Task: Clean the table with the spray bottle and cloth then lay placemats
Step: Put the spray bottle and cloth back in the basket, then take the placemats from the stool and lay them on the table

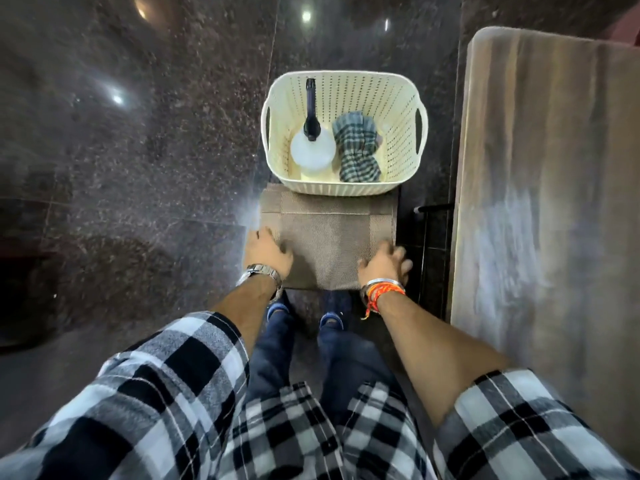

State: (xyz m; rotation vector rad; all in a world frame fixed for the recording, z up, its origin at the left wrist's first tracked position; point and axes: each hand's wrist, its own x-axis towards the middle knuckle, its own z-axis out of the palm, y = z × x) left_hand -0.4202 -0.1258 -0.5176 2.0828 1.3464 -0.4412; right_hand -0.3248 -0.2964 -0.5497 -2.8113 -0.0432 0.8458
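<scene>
A cream plastic basket [398,98] stands on the dark floor, its near edge resting on a stack of brown woven placemats [329,230]. Inside the basket a white spray bottle [313,150] with a black nozzle lies next to a crumpled green checked cloth [356,147]. My left hand [268,252] grips the placemats' near left edge, and my right hand [386,261] grips their near right corner. The wooden table [547,168] runs along the right side, its top streaked with wet smears.
Polished dark granite floor [138,150] spreads to the left and behind the basket. A black metal table leg [424,244] stands just right of the placemats. My feet in blue shoes [304,317] are right below the mats.
</scene>
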